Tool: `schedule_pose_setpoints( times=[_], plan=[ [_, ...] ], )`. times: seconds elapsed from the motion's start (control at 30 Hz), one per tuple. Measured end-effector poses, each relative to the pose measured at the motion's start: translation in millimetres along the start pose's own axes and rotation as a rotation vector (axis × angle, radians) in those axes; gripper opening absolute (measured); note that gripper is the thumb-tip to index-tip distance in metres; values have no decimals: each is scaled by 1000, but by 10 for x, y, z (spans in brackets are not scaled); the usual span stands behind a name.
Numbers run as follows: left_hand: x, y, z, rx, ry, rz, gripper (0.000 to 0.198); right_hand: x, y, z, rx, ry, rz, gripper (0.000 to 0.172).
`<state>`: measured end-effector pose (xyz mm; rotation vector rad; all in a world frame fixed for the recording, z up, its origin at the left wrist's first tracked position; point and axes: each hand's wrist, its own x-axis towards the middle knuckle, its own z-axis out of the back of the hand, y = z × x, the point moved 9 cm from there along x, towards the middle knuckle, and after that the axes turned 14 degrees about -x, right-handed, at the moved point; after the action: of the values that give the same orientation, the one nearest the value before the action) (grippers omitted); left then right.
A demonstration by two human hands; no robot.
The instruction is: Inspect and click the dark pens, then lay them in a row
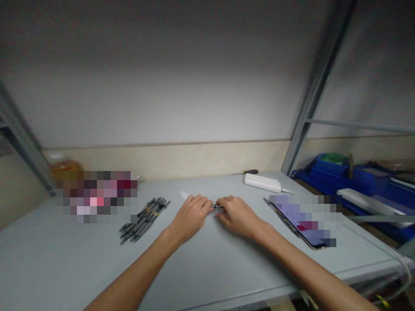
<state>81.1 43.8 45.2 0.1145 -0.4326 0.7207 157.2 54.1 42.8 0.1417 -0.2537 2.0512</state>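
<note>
My left hand and my right hand meet over the middle of the table, fingers curled in. Between their fingertips shows a short, dark, shiny piece of a slim pen; the fingers hide most of it. Both hands appear closed on it, one at each end. Left of my left hand lies a pile of dark grey pens, side by side and slanting. To the right of my right hand, a slim dark pen-like piece lies along the edge of a phone-like flat thing, which is partly blurred out.
A white power strip with a cable and a screwdriver lie at the back right of the grey table. Blue bins stand beyond the right edge. A pixelated patch covers things at the left, near an amber container.
</note>
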Motion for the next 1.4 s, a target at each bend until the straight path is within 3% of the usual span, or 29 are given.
schedule_pose_setpoints(
  times=[0.13,0.3,0.67,0.87,1.0,1.13,1.2,1.4],
  plan=[
    [7,-111,67,94,-45,-33,23,13,47,-82,-83,126,-147,38],
    [6,-168,86,78,-78,-48,25,24,-63,-65,-157,186,-237,35],
    [-2,-3,61,-6,-66,114,30,46,-50,51,-199,35,-206,36],
    [10,-70,50,-2,-55,77,22,46,-134,-82,-182,104,-271,36],
    [29,-202,-33,69,-11,-7,30,70,-169,-203,63,206,-278,34],
    [40,-223,-105,145,1,-26,15,4,-9,-380,457,468,-189,31],
    [38,-207,-139,155,-2,-26,14,-50,29,-431,517,540,-214,28],
    [8,-65,-272,75,14,65,21,12,136,-372,227,309,-166,32]
  ],
)
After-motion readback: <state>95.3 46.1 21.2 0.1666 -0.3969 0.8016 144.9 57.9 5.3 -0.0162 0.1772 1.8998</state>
